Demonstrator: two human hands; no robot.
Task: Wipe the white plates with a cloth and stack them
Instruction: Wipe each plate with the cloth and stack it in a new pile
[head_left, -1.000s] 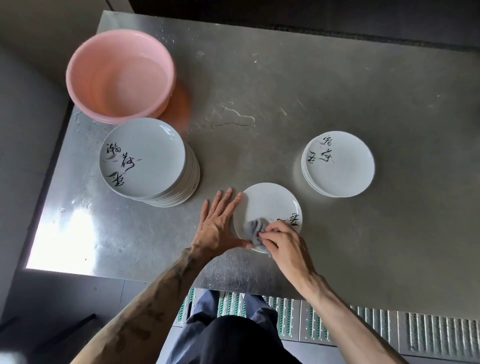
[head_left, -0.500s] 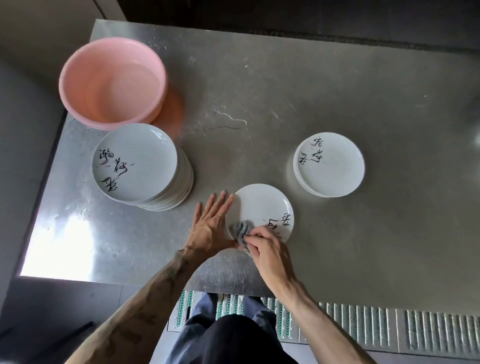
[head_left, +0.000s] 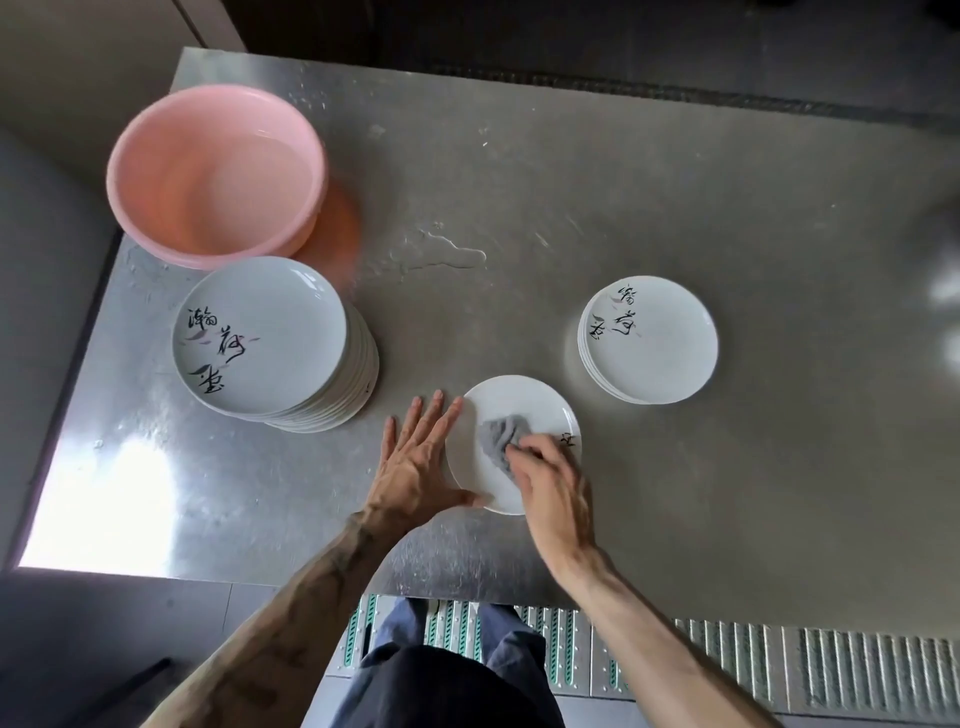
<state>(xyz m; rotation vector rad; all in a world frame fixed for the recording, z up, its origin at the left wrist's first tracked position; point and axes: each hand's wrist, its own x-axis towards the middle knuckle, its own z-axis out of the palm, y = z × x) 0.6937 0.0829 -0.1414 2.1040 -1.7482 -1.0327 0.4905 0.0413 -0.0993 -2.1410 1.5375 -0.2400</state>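
Curled fingers of the right hand (head_left: 550, 488) are pinching a crumpled grey cloth (head_left: 497, 435) and pressing it onto the middle of a white plate (head_left: 511, 397). The cloth's bunch is running from the plate's centre back toward the fingers. The left hand (head_left: 415, 460) is lying flat with straight, spread fingers pointing away from the person, bracing the plate's left rim, thumb at its near edge. The plate is sitting face up near the front edge of a brushed steel table (head_left: 675, 182). It is round and glossy, and its black brush lettering is showing at the right rim beside the knuckles. A tall stack (head_left: 260, 338) of matching plates is standing to the left, a short stack (head_left: 649, 340) to the right. A pink plastic basin (head_left: 150, 171) is touching the tall stack at the far left corner.
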